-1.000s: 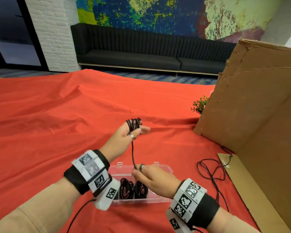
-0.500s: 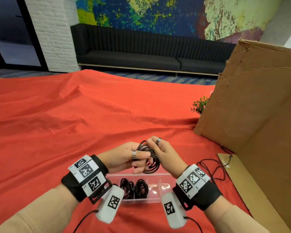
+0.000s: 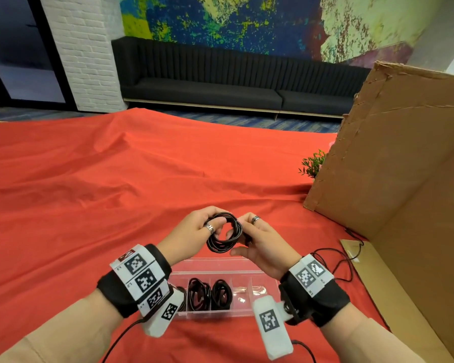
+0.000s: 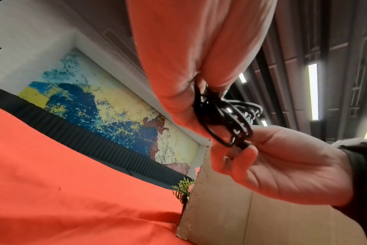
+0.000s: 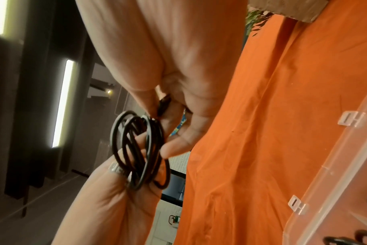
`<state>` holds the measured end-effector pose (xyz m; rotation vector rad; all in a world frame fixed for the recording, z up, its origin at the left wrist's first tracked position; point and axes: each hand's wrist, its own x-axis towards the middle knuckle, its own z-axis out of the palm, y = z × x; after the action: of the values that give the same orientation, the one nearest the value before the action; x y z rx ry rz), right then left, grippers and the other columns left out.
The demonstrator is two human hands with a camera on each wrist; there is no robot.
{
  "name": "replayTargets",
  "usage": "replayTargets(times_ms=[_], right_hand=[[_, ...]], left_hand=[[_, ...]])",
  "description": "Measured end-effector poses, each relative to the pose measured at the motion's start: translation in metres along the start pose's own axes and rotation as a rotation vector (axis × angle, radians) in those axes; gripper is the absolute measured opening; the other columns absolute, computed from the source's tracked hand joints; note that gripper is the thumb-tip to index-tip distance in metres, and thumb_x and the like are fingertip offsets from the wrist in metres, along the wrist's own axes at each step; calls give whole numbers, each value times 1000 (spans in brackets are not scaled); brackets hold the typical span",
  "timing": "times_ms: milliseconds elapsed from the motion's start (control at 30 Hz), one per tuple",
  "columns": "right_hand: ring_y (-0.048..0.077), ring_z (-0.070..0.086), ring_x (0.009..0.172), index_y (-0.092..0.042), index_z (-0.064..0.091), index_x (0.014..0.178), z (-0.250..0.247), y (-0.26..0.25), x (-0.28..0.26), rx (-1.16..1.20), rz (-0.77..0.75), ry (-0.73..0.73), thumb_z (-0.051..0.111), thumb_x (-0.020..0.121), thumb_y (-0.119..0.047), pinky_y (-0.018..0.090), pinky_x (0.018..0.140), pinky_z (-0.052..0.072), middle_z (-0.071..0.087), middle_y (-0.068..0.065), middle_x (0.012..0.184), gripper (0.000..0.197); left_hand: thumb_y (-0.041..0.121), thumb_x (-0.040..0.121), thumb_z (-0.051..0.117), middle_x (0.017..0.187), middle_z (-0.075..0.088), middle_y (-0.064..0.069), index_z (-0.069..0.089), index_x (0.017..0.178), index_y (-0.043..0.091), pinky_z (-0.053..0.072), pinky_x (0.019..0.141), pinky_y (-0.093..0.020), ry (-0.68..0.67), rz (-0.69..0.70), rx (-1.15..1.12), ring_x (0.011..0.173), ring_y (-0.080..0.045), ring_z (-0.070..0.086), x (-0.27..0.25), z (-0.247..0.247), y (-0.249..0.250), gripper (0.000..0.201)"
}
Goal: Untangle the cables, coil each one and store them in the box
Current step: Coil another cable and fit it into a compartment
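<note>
Both hands raised over the red cloth, meeting around a coiled black cable (image 3: 223, 235). Left hand (image 3: 192, 233), ringed, pinching the coil's upper left arc between thumb and curled fingers; right hand (image 3: 260, 241), also ringed, gripping the right arc, with the cable's plug end tucked between thumb and fingers in the right wrist view. Coil a rough ring of several thin, glossy, round-section loops, slightly splayed rather than flush, its open centre facing up toward the head camera and its plane tilted a little toward the person; no clear long axis, close to circular. Held in the air just beyond the far edge of the box, touching nothing but the fingers. Below the wrists, a clear plastic compartment box (image 3: 262, 280), rectangular, long side running left to right, thin transparent dividers inside, small moulded latches along one rim. Two stored black coils (image 3: 210, 293) standing in neighbouring compartments left of centre; what lies in the compartments to their right too faint to tell. Red cloth (image 3: 116, 192) matt and softly creased. Right of the box, a loose black cable (image 3: 336, 265) in slack loops on the cloth, running toward a large corrugated cardboard sheet (image 3: 393, 166) with ragged edges, a small green plant (image 3: 312, 165) at its corner.
</note>
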<state>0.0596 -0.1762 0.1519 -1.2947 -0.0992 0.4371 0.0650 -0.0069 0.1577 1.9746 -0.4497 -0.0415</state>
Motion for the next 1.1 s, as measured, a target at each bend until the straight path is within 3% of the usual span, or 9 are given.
replayTargets(times_ms=[100,200,367,567,800,867,933,1033,1100], right_hand=[[13,55,71,-14,51,82,-3,2,3,-43,2,44,48,96,-14,24,62,52,59,4,75,14],[11,44,68,-17,65,85,-4,9,7,-224,-61,171,57,91,-17,19,57,38,53,6,76,10],[9,59,57,-8,68,90,1,7,6,-27,-70,178,55,91,-6,18,55,49,67,0,65,14],[14,63,62,-10,65,82,3,5,7,250,162,151,55,92,-15,25,65,55,65,5,70,15],[19,63,70,-19,46,102,8,5,5,52,-38,89,58,89,-10,33,73,53,68,6,75,19],[25,62,77,-22,46,100,7,5,4,-59,-104,28,67,79,-8,38,79,48,69,5,78,33],[27,59,79,-22,51,95,6,2,3,-161,-132,-11,69,75,-6,39,78,45,69,2,77,32],[15,56,67,-19,54,94,7,-4,2,-387,-200,5,71,78,-1,26,69,46,63,-2,72,30],[12,56,67,-23,55,93,8,-4,3,-606,-282,37,72,79,-13,24,69,46,61,-3,74,24]], left_hand=[[9,98,41,65,50,8,59,110,15,40,64,-13,-13,0,-150,60,0,48,-1,4,1,23],[9,98,39,63,49,9,59,111,19,38,62,-14,-27,-43,-310,60,-3,46,-1,8,4,26],[14,99,37,70,48,8,53,118,24,38,68,-14,20,71,-9,66,0,47,-1,10,1,27],[16,99,37,75,49,13,54,120,16,35,69,-12,30,77,159,73,-4,48,-2,11,-5,26],[19,99,37,130,53,-5,35,141,15,35,83,-11,58,-62,171,121,-19,47,3,12,-8,41],[19,100,37,115,55,-1,30,143,23,34,81,-19,55,-79,161,110,-16,49,5,10,-8,45],[18,99,37,92,56,1,43,132,26,38,69,-18,51,-57,139,89,-17,52,7,9,-9,35],[15,99,36,74,52,2,53,113,24,37,53,-12,52,-75,130,67,-11,50,10,9,-10,24],[10,98,36,71,51,3,55,108,21,38,51,-10,62,-85,88,56,-1,49,10,9,-8,24]])
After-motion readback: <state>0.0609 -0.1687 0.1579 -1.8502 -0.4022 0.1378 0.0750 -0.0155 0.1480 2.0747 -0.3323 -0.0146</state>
